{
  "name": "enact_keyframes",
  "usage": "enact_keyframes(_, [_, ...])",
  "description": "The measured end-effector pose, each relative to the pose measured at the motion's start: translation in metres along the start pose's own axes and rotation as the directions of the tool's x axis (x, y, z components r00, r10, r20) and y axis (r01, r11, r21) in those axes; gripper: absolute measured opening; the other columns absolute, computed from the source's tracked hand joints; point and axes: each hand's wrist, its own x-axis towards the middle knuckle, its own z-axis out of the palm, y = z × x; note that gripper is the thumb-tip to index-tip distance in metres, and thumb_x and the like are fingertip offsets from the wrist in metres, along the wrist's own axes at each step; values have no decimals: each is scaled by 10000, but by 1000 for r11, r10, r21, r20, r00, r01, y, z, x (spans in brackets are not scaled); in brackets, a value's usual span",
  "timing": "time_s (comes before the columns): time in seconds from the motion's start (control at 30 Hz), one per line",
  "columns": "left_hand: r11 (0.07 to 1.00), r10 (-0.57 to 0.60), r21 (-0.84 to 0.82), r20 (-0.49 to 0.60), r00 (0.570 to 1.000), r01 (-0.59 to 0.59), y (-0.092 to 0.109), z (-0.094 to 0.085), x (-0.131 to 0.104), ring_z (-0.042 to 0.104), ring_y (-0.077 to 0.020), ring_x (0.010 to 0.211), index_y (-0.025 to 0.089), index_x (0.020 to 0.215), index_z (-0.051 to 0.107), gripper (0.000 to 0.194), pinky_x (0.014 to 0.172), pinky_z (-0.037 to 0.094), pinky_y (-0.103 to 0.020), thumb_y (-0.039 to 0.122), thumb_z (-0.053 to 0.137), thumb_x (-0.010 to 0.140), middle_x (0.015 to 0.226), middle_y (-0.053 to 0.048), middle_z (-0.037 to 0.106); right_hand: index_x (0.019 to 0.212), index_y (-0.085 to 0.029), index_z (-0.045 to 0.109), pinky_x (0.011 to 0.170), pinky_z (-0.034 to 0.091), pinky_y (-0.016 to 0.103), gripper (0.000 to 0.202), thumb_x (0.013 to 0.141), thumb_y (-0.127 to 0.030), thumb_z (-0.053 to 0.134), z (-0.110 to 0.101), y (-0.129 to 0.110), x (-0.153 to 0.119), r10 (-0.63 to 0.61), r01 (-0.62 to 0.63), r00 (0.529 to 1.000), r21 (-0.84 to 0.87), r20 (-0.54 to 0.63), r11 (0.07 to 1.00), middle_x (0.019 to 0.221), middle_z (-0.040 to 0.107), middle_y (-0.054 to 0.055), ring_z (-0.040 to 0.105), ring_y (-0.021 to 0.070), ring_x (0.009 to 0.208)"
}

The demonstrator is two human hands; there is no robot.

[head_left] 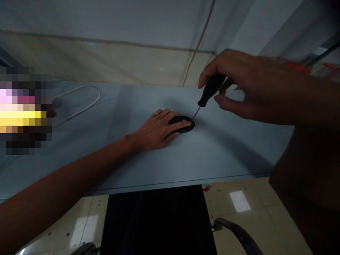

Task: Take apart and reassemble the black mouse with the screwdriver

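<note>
A dark oval object that looks like a computer mouse lies on the grey table. My left hand rests over it and holds it against the surface, the index finger stretched along its top and the thumb at its near side. A small pale round spot shows beside that finger. From above right, my right hand grips the dark handle of a screwdriver. The screwdriver slants down to the left, its thin shaft meeting the mouse's right end; the exact contact of the tip is too small to make out.
A pale cable loops on the table at the left, beside a pixelated patch. Behind the table stands a tiled wall. Below the front edge are a dark chair-like shape, a curved armrest and tiled floor with scattered bits.
</note>
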Motion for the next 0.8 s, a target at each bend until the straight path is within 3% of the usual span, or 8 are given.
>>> enact_keyframes(0.1, [1000,8,19,7,1000,-8,1,-1,0,513,-296,1208,334,1580,452,487,1014,447,-481,442,355,1115,1437,-118,559,1092,-269,632,813,483,423,266,968,-496,570,2,0,3,49,-49,999,-88,-3,995,986,639,58,624,245,848])
enact_keyframes(0.17, [1000,12,28,16,1000,-12,1,-1,0,506,-302,1217,323,1590,441,494,1019,445,-488,430,358,1115,1437,-126,552,1043,-258,647,835,475,430,210,993,-426,531,2,-1,5,74,-75,997,-108,-9,991,934,646,53,620,241,824])
enact_keyframes(0.27, [999,14,33,19,1000,-15,1,0,0,502,-297,1217,317,1597,433,497,1026,445,-484,425,359,1117,1445,-127,545,1171,-247,622,874,488,406,263,912,-277,586,2,-3,5,23,-22,999,-43,24,999,1093,641,66,632,237,913])
enact_keyframes(0.4, [999,21,41,18,1000,-22,1,0,0,497,-294,1218,326,1593,437,492,1019,449,-478,432,359,1119,1454,-121,536,1159,-255,613,859,497,415,263,972,-436,574,4,-6,4,6,-3,999,-81,38,997,1082,629,76,644,256,936])
enact_keyframes(0.53, [999,10,46,37,999,-11,1,0,0,501,-293,1218,328,1612,407,504,1025,451,-484,429,367,1119,1433,-130,533,1204,-269,617,827,485,410,260,1000,-422,571,-2,-14,6,105,-107,993,-44,-53,993,1021,681,43,637,221,814])
enact_keyframes(0.67, [999,20,37,23,1000,-21,0,1,-1,507,-292,1224,312,1618,394,512,1039,450,-490,426,358,1120,1409,-139,530,1354,-306,580,717,523,339,627,832,-570,804,-13,-16,4,401,-326,883,294,-243,898,1246,662,46,667,198,888])
enact_keyframes(0.77, [998,21,52,24,999,-22,0,1,-2,515,-280,1201,300,1629,373,521,1043,449,-482,421,344,1123,1389,-141,537,1194,-269,697,589,488,280,384,895,-501,764,0,-2,-3,564,-387,782,502,-266,773,828,629,5,597,118,659])
enact_keyframes(0.8, [998,19,53,28,999,-20,0,0,-2,518,-277,1191,300,1631,369,522,1042,449,-481,421,342,1124,1386,-141,540,1136,-257,724,594,476,268,276,955,-464,699,10,5,-6,572,-401,793,527,-211,750,808,635,9,591,109,669])
